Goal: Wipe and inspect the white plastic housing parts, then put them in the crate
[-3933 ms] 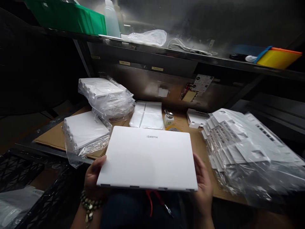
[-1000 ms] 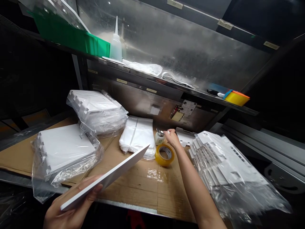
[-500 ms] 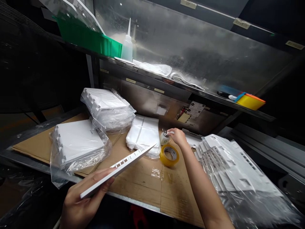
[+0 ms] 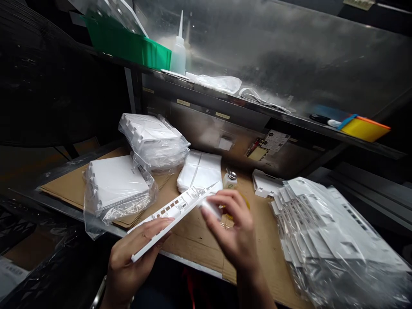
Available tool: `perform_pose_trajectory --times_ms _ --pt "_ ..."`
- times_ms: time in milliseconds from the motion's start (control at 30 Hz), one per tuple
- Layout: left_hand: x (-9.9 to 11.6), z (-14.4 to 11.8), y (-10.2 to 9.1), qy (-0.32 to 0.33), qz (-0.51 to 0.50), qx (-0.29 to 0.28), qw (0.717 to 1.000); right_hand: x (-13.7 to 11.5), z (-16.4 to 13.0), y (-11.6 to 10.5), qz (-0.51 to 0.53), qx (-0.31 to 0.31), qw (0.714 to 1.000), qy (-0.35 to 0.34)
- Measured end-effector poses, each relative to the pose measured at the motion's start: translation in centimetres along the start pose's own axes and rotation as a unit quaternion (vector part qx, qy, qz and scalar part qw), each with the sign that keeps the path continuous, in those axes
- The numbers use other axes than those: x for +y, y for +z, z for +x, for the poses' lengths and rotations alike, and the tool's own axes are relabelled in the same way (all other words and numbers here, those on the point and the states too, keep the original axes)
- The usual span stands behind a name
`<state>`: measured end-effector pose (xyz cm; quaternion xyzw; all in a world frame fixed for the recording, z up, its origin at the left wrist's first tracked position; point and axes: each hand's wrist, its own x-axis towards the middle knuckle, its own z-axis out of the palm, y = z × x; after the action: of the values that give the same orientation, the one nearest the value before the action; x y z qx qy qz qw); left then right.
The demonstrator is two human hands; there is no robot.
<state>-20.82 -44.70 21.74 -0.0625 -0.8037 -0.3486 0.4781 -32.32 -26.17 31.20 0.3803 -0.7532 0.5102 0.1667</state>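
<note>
Here, seen from above and slightly behind, the person's left hand (image 4: 135, 255) grips a thin white panel (image 4: 170, 221) by its near end, thumb laid along the upper face and fingers curled beneath, holding it edge-on and tilted so that a row of small rectangular cut-outs along its side faces the camera. The panel hangs over the front edge of a cardboard-covered bench (image 4: 193, 240). The right hand (image 4: 233, 234) is closed around a small white pad (image 4: 210, 209), pinched between thumb and fingertips and pressed against the panel's far end. Just behind that hand stands a little dispenser bottle (image 4: 229, 179) with a metal cap, and a roll of yellow tape (image 4: 244, 201) is mostly hidden by the fingers. To the left lie two bagged stacks of white panels (image 4: 117, 186), one nearer, one farther back. A flat pile of clear bags (image 4: 201, 171) sits in the middle. On the right, a large fanned stack of wrapped white frames (image 4: 325, 231) fills the bench. Overhead, a metal shelf (image 4: 231, 109) carries a green bin (image 4: 128, 45), a squeeze bottle (image 4: 178, 53) and a yellow tray (image 4: 365, 128).
</note>
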Motion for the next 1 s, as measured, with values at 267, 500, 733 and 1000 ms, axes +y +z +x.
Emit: perform_pose_trajectory --times_ms 267,500,733,1000 --pt "0.3 -0.3 0.7 0.052 0.008 -0.050 0.997 -0.4 -3.0 2.2 0.042 -0.005 0.999 0.028" --pt "0.4 -0.6 1.1 0.064 0.002 -0.063 0.996 -0.2 -3.7 1.8 0.053 -0.015 0.998 0.014" --pt "0.7 -0.5 1.7 0.054 -0.014 -0.066 0.996 0.4 -4.2 1.6 0.031 0.019 0.998 0.044" --pt "0.4 -0.7 1.8 0.089 -0.003 -0.069 0.994 2.3 -3.5 0.5 -0.010 0.079 0.995 0.067"
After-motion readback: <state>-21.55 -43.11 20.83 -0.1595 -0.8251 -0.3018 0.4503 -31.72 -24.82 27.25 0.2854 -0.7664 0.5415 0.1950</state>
